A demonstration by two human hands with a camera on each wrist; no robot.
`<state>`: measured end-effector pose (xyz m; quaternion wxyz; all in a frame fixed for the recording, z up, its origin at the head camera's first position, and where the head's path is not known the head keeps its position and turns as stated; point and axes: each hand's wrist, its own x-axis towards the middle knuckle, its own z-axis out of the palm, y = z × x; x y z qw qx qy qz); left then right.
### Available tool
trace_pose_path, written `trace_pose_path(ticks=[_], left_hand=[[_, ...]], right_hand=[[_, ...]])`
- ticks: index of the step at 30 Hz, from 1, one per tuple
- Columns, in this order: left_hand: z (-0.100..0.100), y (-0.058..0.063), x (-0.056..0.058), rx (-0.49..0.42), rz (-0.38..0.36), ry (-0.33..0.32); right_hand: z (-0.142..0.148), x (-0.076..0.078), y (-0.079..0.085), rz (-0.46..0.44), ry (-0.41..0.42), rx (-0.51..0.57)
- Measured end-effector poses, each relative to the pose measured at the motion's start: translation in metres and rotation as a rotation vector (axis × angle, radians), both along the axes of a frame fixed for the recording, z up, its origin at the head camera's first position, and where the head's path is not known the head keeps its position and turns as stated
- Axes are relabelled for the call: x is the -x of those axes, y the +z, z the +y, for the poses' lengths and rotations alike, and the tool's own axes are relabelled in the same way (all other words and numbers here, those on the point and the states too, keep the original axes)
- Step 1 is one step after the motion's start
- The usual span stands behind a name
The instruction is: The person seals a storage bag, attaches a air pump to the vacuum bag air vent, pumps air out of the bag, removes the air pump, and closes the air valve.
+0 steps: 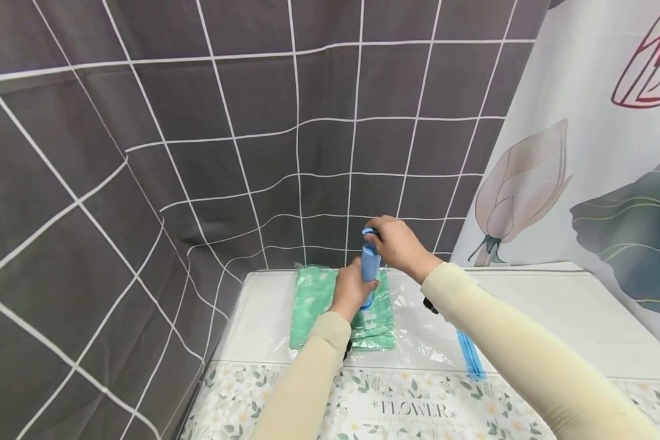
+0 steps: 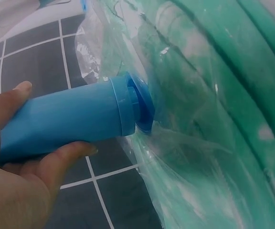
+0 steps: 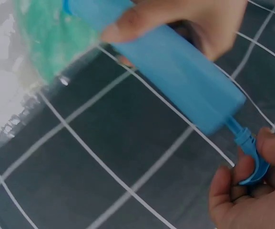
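A blue hand pump [image 1: 370, 265] stands over a clear plastic vacuum bag [image 1: 412, 330] that holds folded green-and-white fabric [image 1: 312, 299]. My left hand [image 1: 352, 285] grips the pump's barrel, fingers and thumb wrapped round it. In the left wrist view the barrel's collared end meets a round blue valve [image 2: 148, 107] on the bag. My right hand [image 1: 398, 245] holds the curved pump handle [image 3: 259, 171] between curled fingers and thumb. A short length of the blue rod [image 3: 234, 126] shows between handle and barrel.
A blue strip [image 1: 471, 355] lies on the table to the right, partly under my right forearm. The table cover [image 1: 401, 394] has a floral band lettered FLOWER. Dark gridded cloth [image 1: 330, 146] hangs behind and at left; a flower-printed curtain [image 1: 519, 189] hangs at right.
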<state>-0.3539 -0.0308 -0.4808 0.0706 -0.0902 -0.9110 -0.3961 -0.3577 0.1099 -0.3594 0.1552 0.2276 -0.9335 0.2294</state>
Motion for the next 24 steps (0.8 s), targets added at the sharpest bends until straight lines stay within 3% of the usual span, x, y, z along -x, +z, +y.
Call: trace_pose_path(ticks=[2,3,6,9,10,14,19,24], left_hand=[[-0.001,0.0,0.001,-0.01,-0.003,-0.001],[-0.002,-0.014,0.012,-0.006,0.033,-0.004],[-0.001,-0.015,0.013,-0.006,0.062,0.003],[-0.002,-0.017,0.012,-0.002,0.085,0.021],[0.0,-0.005,0.001,-0.009,0.059,0.024],[0.001,-0.009,0.001,-0.012,0.07,0.02],[0.0,-0.009,0.001,-0.01,0.058,0.02],[-0.001,-0.006,0.001,-0.006,0.085,0.003]], right_hand=[[0.0,0.0,0.012,0.0,-0.011,0.003],[0.001,0.001,0.019,0.004,-0.018,0.009],[0.003,0.001,0.043,0.019,-0.023,0.019],[0.004,0.001,0.068,0.038,-0.02,0.025],[0.005,0.0,0.076,0.039,-0.021,0.028],[0.004,-0.001,0.101,0.061,-0.036,0.052],[0.001,-0.004,0.109,0.073,-0.065,0.073],[0.002,-0.002,0.098,0.096,-0.087,0.098]])
